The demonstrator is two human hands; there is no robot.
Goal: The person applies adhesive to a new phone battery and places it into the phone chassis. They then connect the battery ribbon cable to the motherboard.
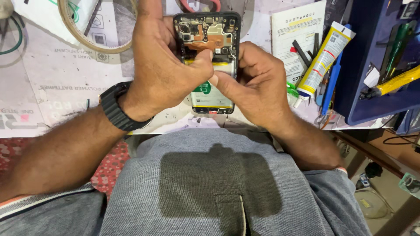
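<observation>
Both thumbs pressing opened phone, fingers curled

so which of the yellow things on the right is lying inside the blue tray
The yellow-handled tool lies in the blue tray; the yellow-capped white tube rests outside it, on the bench.

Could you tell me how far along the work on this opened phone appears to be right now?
Done: the phone lies with its back cover off, circuit board and battery exposed. In hand: the left hand grips the frame while its thumb and the right hand press together near the battery's top edge. Left: the phone is not yet closed up; the yellow glue tube lies beside it, untouched.
</observation>
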